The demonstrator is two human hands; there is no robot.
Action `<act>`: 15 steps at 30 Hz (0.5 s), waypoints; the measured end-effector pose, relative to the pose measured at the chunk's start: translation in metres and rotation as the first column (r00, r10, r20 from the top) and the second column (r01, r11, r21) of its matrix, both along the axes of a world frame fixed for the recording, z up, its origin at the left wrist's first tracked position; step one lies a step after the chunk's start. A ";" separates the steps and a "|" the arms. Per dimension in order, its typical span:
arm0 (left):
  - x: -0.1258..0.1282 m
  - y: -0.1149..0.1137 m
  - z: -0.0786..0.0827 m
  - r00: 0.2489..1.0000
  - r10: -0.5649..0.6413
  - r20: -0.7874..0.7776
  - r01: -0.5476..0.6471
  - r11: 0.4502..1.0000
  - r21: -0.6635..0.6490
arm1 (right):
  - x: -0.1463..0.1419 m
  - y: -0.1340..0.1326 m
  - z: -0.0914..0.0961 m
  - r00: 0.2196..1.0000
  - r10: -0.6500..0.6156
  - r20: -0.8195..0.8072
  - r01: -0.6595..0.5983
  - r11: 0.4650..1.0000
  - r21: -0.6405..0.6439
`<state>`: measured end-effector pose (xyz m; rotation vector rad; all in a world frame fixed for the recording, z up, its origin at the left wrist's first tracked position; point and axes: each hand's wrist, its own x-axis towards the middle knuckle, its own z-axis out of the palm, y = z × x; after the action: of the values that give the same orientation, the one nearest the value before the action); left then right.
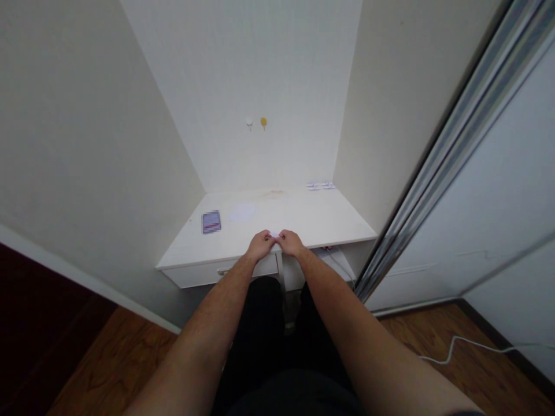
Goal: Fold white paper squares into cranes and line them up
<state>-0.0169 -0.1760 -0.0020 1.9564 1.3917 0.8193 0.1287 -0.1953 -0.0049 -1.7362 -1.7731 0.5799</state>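
At the front edge of the white desk (pixel 333 222), my left hand (pixel 261 245) and my right hand (pixel 291 241) meet. Between their fingertips is a small piece of pale paper (pixel 274 234), pinched from both sides. My fingers cover most of it, so its exact shape is hard to make out. A pale, nearly white sheet of paper (pixel 241 212) lies flat on the desk beyond my left hand. Further left lies a dark-edged, tablet-like rectangle (pixel 211 222) with a blurred face.
Several small white folded pieces (pixel 321 186) sit in the back right corner. Below the desktop are a drawer (pixel 249 270) on the left and an open shelf (pixel 336 263) with a cable. Walls enclose both sides. A white hook (pixel 249 122) and a yellow hook (pixel 263 122) are on the back wall.
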 end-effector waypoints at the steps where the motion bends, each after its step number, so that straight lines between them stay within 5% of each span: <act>1: 0.000 0.000 0.000 1.000 0.003 -0.004 -0.003 1.000 0.001 | 0.001 0.000 0.001 1.000 0.006 0.004 -0.006 1.000 0.003; 15: 0.000 0.000 0.002 0.996 0.068 -0.051 -0.068 0.998 0.001 | 0.001 0.005 0.004 0.999 0.040 0.005 -0.040 0.999 0.004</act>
<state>-0.0165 -0.1764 0.0004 1.9509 1.4951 0.8046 0.1295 -0.1905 -0.0009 -1.7043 -1.8151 0.5890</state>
